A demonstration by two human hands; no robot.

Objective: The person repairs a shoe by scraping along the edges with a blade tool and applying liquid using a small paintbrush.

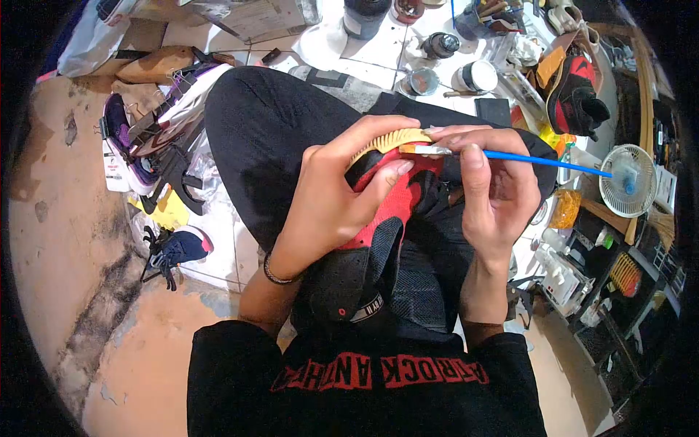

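Observation:
A red and black shoe [397,198] lies over my lap, its toe away from me. Along the toe edge runs a ribbed cream sole strip [389,140]. My left hand [341,191] is wrapped round the left side of the toe, thumb on the red upper. Between the fingers and thumb of my right hand [496,178] is a blue-handled brush [539,159], its handle pointing right. The brush's pale bristles touch or nearly touch the toe edge beside the cream strip. The heel of the shoe is nearest my shirt.
Jars, including a white-rimmed one [478,76], stand on the white tiles ahead. Purple clamped shoes [135,146] and a navy shoe [180,246] lie left. At right are another red and black shoe [577,98], a small fan [628,180] and a dark rack [619,291].

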